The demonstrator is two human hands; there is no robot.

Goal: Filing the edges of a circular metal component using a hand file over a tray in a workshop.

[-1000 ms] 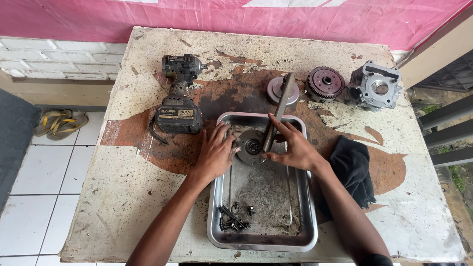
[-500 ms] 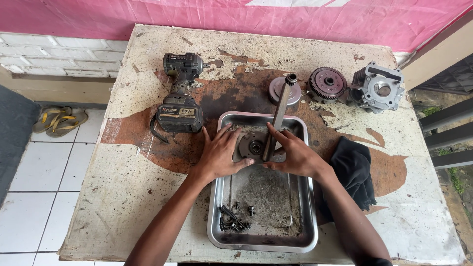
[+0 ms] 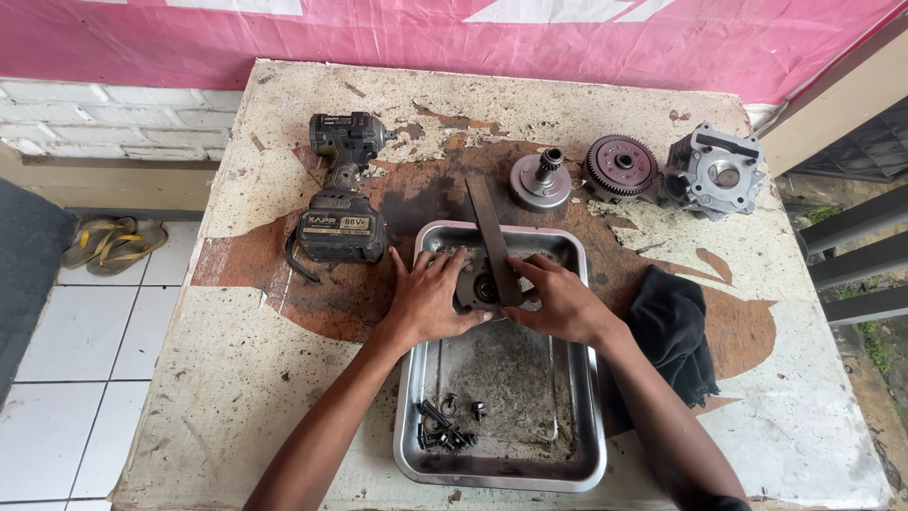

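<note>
While the left hand presses flat on a round engine part at the far end of the steel tray, the right hand clasps a flat metal bar laid across it, seemingly levering; steady downward pressure looks needed.

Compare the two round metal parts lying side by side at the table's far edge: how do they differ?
The silver bell-shaped part is smooth and pale, with a short shaft standing up from its middle. The dark toothed gear disc has teeth around its rim and a flat, reddish face. Both rest on the worn table, untouched.
</note>
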